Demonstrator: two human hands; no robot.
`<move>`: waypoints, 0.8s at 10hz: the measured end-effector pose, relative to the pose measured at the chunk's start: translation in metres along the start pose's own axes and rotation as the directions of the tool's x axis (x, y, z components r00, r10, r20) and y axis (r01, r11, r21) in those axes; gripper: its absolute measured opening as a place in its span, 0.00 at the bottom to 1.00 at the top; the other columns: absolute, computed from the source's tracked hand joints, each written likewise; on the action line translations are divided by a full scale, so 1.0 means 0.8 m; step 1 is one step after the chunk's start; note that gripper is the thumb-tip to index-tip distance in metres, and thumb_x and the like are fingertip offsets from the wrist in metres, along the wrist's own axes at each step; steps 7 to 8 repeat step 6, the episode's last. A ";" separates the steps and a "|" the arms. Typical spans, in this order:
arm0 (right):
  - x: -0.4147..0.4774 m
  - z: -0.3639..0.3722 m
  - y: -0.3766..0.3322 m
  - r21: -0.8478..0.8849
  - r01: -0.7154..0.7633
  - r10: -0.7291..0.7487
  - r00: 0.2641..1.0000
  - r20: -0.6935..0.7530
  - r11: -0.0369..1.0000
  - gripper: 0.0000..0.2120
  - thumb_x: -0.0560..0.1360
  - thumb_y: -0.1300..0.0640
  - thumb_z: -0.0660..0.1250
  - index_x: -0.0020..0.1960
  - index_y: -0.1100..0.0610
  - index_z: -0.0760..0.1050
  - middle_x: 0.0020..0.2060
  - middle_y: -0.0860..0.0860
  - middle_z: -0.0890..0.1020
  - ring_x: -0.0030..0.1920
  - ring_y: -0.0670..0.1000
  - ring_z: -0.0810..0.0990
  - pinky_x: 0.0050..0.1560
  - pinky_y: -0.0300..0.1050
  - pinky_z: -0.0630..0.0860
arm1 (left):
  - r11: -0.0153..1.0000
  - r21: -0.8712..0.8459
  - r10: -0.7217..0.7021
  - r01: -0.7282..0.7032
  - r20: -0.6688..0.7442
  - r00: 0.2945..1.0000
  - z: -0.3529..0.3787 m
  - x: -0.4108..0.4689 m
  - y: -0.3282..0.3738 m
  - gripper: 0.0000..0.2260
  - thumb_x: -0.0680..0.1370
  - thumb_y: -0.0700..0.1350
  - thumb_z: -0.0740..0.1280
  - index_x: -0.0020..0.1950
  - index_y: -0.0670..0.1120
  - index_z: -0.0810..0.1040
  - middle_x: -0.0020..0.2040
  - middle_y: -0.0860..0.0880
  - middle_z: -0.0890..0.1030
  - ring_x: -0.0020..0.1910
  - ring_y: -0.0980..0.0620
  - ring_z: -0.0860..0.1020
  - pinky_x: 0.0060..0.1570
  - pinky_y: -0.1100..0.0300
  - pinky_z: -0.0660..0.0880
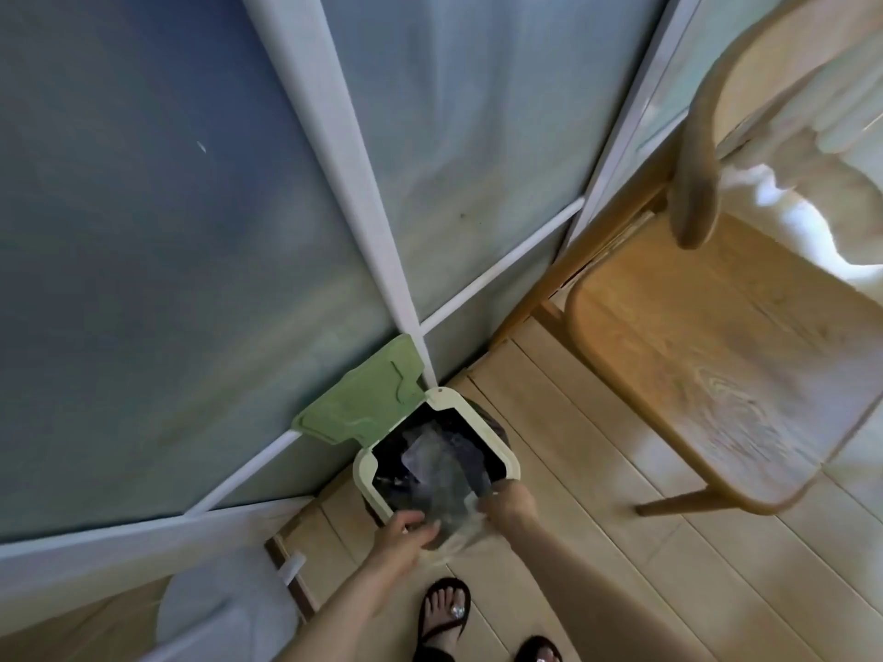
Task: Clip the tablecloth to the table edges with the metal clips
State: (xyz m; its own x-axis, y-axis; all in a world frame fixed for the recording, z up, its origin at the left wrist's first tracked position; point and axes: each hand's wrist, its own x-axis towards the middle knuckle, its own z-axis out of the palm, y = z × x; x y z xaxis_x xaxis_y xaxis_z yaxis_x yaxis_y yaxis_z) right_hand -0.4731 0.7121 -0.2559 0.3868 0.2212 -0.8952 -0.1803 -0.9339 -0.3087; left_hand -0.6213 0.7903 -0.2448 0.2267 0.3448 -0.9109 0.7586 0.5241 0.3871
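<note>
Clear wrapper (442,475), lower centre: right hand (509,501) grip pinching it, left hand (403,530) grip released, pressing; best pushed fully inside bin (364,475).

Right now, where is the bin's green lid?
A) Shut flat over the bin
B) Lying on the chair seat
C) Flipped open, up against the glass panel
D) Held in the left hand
C: the green lid stands hinged back from the bin rim against the glass panel. The dark inside is exposed, and the right hand grips clear plastic over the opening.
</note>
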 end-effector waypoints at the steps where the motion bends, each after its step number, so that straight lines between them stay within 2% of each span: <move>1: 0.030 0.011 -0.014 0.121 0.048 -0.051 0.998 0.026 0.992 0.21 0.76 0.54 0.64 0.67 0.60 0.68 0.50 0.56 0.79 0.45 0.54 0.80 0.42 0.45 0.78 | 0.996 -0.042 0.079 -0.081 -0.048 0.996 -0.003 0.043 -0.002 0.15 0.77 0.50 0.66 0.61 0.46 0.73 0.61 0.45 0.75 0.56 0.50 0.74 0.52 0.60 0.70; 2: 0.046 0.023 -0.007 0.201 0.150 -0.151 0.988 -0.013 0.968 0.25 0.75 0.54 0.65 0.71 0.55 0.66 0.56 0.53 0.76 0.43 0.47 0.77 0.47 0.44 0.76 | 0.985 -0.091 0.135 -0.144 -0.092 0.987 -0.004 0.067 -0.003 0.15 0.77 0.43 0.66 0.63 0.44 0.72 0.65 0.44 0.72 0.61 0.48 0.72 0.56 0.58 0.68; 3: 0.053 0.036 0.008 -0.033 0.298 -0.298 0.954 -0.020 0.954 0.21 0.74 0.56 0.67 0.67 0.53 0.72 0.64 0.53 0.73 0.57 0.51 0.75 0.56 0.41 0.70 | 0.980 0.003 0.199 -0.199 -0.076 0.977 -0.003 0.078 -0.003 0.18 0.77 0.39 0.65 0.67 0.43 0.70 0.69 0.44 0.67 0.70 0.48 0.65 0.61 0.58 0.66; 4: 0.052 0.052 0.018 -0.184 0.353 -0.353 0.935 0.033 0.917 0.15 0.73 0.62 0.63 0.59 0.55 0.79 0.60 0.53 0.78 0.60 0.55 0.75 0.56 0.44 0.72 | 0.958 0.158 0.250 -0.241 -0.045 0.967 -0.002 0.088 -0.010 0.18 0.78 0.40 0.64 0.68 0.43 0.70 0.74 0.47 0.60 0.73 0.49 0.60 0.67 0.57 0.61; 5: 0.044 0.057 0.023 -0.162 0.298 -0.310 0.950 -0.049 0.941 0.17 0.74 0.64 0.60 0.60 0.57 0.77 0.59 0.54 0.79 0.59 0.56 0.77 0.56 0.45 0.73 | 0.968 0.152 0.206 -0.200 -0.020 0.978 -0.008 0.086 -0.010 0.16 0.79 0.40 0.63 0.67 0.42 0.70 0.71 0.45 0.66 0.69 0.48 0.66 0.61 0.60 0.65; 6: 0.028 0.057 0.032 -0.141 0.241 -0.258 0.959 -0.114 0.960 0.17 0.76 0.64 0.59 0.64 0.56 0.75 0.61 0.53 0.78 0.61 0.56 0.76 0.56 0.44 0.72 | 0.974 0.142 0.185 -0.178 -0.032 0.982 -0.017 0.071 -0.013 0.12 0.79 0.40 0.63 0.62 0.42 0.74 0.63 0.43 0.75 0.57 0.50 0.74 0.54 0.58 0.70; 8: 0.028 0.057 0.032 -0.141 0.241 -0.258 0.959 -0.114 0.960 0.17 0.76 0.64 0.59 0.64 0.56 0.75 0.61 0.53 0.78 0.61 0.56 0.76 0.56 0.44 0.72 | 0.974 0.142 0.185 -0.178 -0.032 0.982 -0.017 0.071 -0.013 0.12 0.79 0.40 0.63 0.62 0.42 0.74 0.63 0.43 0.75 0.57 0.50 0.74 0.54 0.58 0.70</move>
